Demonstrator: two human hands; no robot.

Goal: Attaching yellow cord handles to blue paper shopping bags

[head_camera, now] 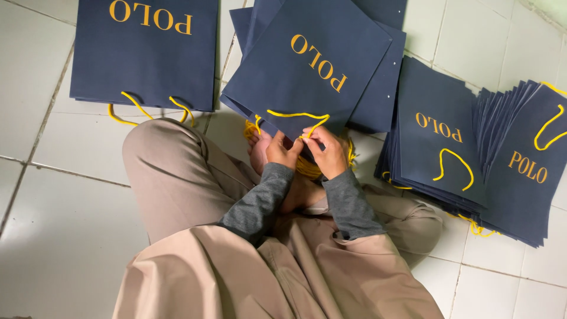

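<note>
Both hands, left hand [282,150] and right hand [328,150], are pinched shut on the yellow cord handle [298,115] of the navy paper bag [310,68] at 12 o'clock, so yanking could probably tear the punched holes.

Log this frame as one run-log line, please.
left hand: on bag edge | right hand: pinching yellow cord | navy paper bag: on floor before crossed legs | bag stack: at right
</note>
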